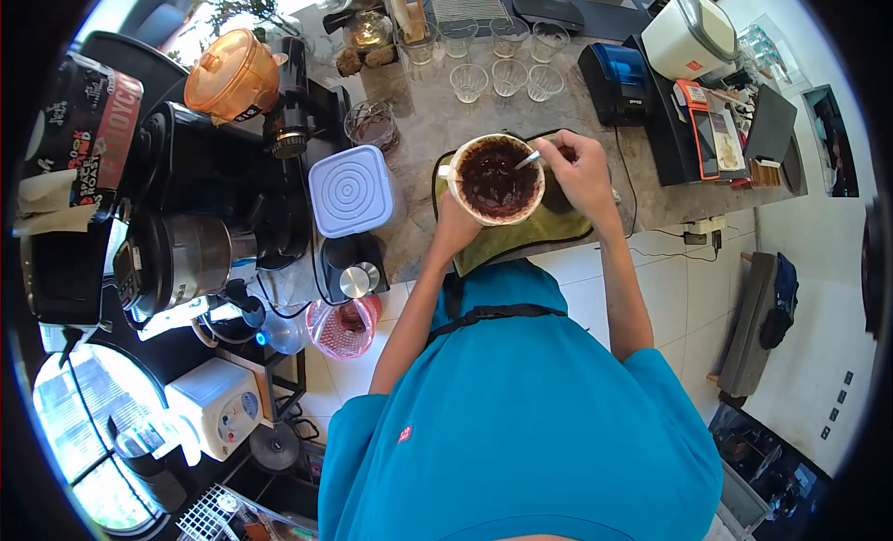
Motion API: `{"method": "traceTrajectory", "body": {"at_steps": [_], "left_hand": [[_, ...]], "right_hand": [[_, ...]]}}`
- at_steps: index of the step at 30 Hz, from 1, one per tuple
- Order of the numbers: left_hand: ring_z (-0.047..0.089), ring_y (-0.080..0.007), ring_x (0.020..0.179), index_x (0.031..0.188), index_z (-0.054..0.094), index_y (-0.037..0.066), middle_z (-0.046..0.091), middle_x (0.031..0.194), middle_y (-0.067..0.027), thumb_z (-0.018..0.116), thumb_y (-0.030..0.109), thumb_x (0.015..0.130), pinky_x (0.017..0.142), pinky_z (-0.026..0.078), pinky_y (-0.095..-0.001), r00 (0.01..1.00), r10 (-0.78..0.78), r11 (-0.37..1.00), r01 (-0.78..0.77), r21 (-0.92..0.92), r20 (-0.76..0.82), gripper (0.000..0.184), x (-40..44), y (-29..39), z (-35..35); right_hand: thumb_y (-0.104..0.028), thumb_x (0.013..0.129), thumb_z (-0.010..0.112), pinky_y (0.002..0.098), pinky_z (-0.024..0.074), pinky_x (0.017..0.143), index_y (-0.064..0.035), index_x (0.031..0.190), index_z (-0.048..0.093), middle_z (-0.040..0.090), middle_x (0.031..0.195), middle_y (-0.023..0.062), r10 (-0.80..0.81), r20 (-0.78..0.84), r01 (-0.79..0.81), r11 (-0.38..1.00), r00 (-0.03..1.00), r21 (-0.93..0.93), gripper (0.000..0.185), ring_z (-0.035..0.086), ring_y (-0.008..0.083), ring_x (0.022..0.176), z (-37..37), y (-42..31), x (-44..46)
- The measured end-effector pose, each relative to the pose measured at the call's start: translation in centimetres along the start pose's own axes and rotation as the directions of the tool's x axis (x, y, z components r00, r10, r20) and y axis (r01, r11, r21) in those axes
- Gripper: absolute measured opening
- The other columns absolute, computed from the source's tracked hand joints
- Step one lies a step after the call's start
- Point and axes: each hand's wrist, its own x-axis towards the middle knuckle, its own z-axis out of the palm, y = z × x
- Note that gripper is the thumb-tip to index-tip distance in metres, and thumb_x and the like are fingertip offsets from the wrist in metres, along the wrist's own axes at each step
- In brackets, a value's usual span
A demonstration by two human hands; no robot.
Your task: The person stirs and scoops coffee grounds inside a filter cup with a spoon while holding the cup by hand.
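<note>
Spoon (528, 159) in mug (503, 221), "SPACE" on package (104, 122)

The floor (665, 294) is white-tiled; at right, a grey bench (750, 327) stands by a white wall (823, 327). A window (61, 406) at near left glows with daylight, and a grey counter (420, 106) stands farther off.

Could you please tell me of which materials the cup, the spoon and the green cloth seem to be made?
Cup: probably glazed ceramic, judging by its pale, smooth handle, though plastic is possible.
Spoon: likely polished metal, from its silvery shine.
Green cloth: apparently fabric, matte, with a wavy, dark-edged border; fibre unclear.
</note>
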Motion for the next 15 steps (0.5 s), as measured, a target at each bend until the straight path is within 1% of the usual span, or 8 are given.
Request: {"method": "traceTrajectory", "body": {"at_steps": [3,4,6,8,10,13,14,15], "left_hand": [[0.069,-0.0268,0.105,0.119,0.065,0.0,0.072,0.116,-0.0147,0.084,0.015,0.073,0.092,0.053,-0.0367,0.998,0.06,0.997,-0.06,-0.048,0.003,0.052,0.2,0.1,0.1],[0.069,-0.0268,0.105,0.119,0.065,0.0,0.072,0.116,-0.0147,0.084,0.015,0.073,0.092,0.053,-0.0367,0.998,0.062,0.997,-0.061,-0.05,0.004,0.052,0.3,0.1,0.0],[0.061,-0.0219,0.117,0.135,0.051,-0.001,0.062,0.131,-0.0131,0.083,0.007,0.076,0.102,0.049,-0.0369,0.996,0.015,1.0,-0.015,0.002,0.088,0.067,0.2,0.0,-0.3],[0.061,-0.0221,0.118,0.135,0.051,-0.001,0.062,0.131,-0.0131,0.082,0.007,0.077,0.102,0.049,-0.0369,0.995,-0.002,0.999,-0.002,0.043,0.097,0.067,0.1,-0.1,-0.4],[0.061,-0.0223,0.119,0.136,0.051,-0.001,0.062,0.132,-0.0132,0.082,0.007,0.077,0.103,0.049,-0.037,0.994,-0.018,0.997,0.009,0.081,0.111,0.067,0.2,-0.3,-0.4],[0.061,-0.0221,0.119,0.136,0.051,-0.001,0.062,0.132,-0.0132,0.082,0.007,0.077,0.102,0.049,-0.0366,0.991,-0.004,0.997,-0.006,0.077,0.132,0.067,0.2,-0.1,-0.4],[0.061,-0.0219,0.118,0.136,0.051,-0.001,0.062,0.132,-0.013,0.082,0.007,0.078,0.102,0.049,-0.0363,0.992,-0.02,0.999,0.014,0.049,0.124,0.066,0.2,0.0,-0.4],[0.061,-0.0217,0.118,0.136,0.051,-0.001,0.062,0.132,-0.0129,0.081,0.007,0.078,0.101,0.049,-0.0361,0.993,-0.036,0.999,0.034,0.02,0.116,0.066,0.2,0.0,-0.4]], "right_hand": [[-0.02,0.095,0.07,0.0247,0.0312,0.051,0.0024,0.076,0.064,0.052,0.063,-0.0059,0.149,0.057,-0.159,0.949,0.987,0.272,0.029,0.044,0.0021,0.057,-0.7,0.8,0.0],[-0.02,0.095,0.07,0.0247,0.0312,0.051,0.0024,0.076,0.064,0.052,0.063,-0.0059,0.149,0.055,-0.158,0.95,0.987,0.27,0.029,0.044,0.0021,0.057,-1.0,0.7,-0.1],[-0.02,0.095,0.069,0.0249,0.0301,0.051,0.0014,0.074,0.063,0.051,0.063,-0.0064,0.15,0.052,-0.159,0.91,0.987,0.383,0.031,0.043,0.0019,0.058,-1.7,0.5,-0.2],[-0.02,0.095,0.07,0.0255,0.0304,0.051,0.001,0.075,0.063,0.049,0.061,-0.0067,0.148,0.032,-0.148,0.911,0.989,0.384,0.03,0.044,0.0015,0.058,-2.4,-0.6,-0.6],[-0.017,0.093,0.071,0.0286,0.0351,0.053,0.0008,0.077,0.064,0.053,0.061,-0.0011,-0.09,-0.137,0.098,0.994,0.986,0.049,0.025,0.047,0.0076,0.056,-2.7,-2.3,-0.9],[-0.016,0.091,0.072,0.033,0.0402,0.056,0.0008,0.08,0.066,0.058,0.065,0.0074,-0.134,-0.115,0.126,0.989,0.984,-0.071,0.021,0.052,0.0174,0.058,-2.5,-4.4,-1.3],[-0.016,0.091,0.072,0.033,0.0402,0.056,0.0008,0.08,0.066,0.058,0.065,0.0074,-0.133,-0.115,0.126,0.99,0.984,-0.071,0.021,0.052,0.0174,0.058,-2.2,-4.8,-1.4],[-0.016,0.09,0.072,0.035,0.042,0.059,0.001,0.08,0.067,0.06,0.068,0.0102,-0.21,-0.11,0.194,0.971,0.972,-0.139,0.02,0.054,0.0213,0.061,-1.9,-5.1,-1.5]]}}
